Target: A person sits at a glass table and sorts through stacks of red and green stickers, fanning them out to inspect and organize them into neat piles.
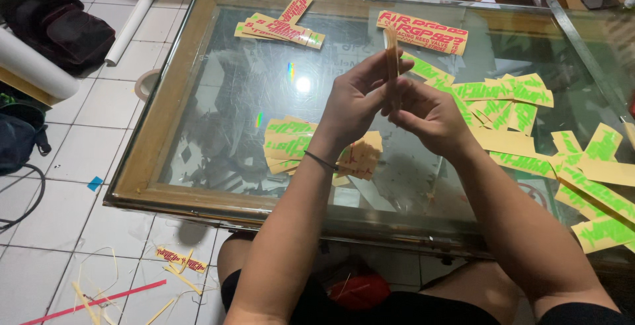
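Bright overhead glare on the glass tabletop (edges slightly bowed)

Sticker count on my glass table

Two hands up, one sticker strip between them; three piles of yellow stickers, one big red-lettered sheet.

the glass-topped table stood on the tiled floor, and the person sat at its near edge. both hands were raised above the middle of the glass, the left hand just beside the right hand, with a thin sticker strip upright between their fingers. under the left wrist lay a small stack of stickers. at the far left of the glass lay another pile, and one wide sticker lay behind the hands. a spread of stickers covered the table's right side. offcuts lay on the floor before the table's near left corner, and a bag sat far left.
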